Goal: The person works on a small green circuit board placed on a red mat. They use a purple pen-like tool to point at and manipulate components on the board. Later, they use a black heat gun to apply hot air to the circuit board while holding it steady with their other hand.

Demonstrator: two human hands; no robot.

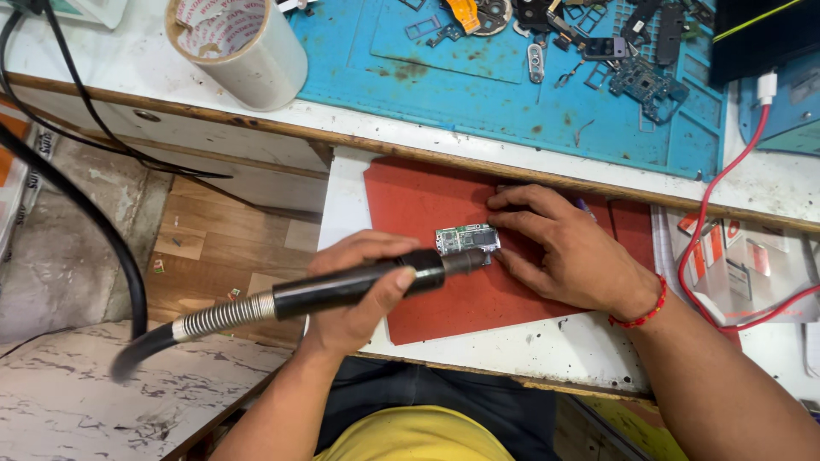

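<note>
My left hand grips a black hot-air wand with a metal spring collar and a black hose trailing left. Its nozzle tip sits over the right end of a small green circuit board. The board lies on a red mat on a pulled-out white shelf. My right hand rests flat on the mat, fingertips pressing against the board's right edge; a red bead bracelet circles its wrist.
A blue work mat above holds several phone parts and small boards. A big roll of clear tape stands at the upper left. A red cable loops down on the right. Black cables hang at the left over the floor.
</note>
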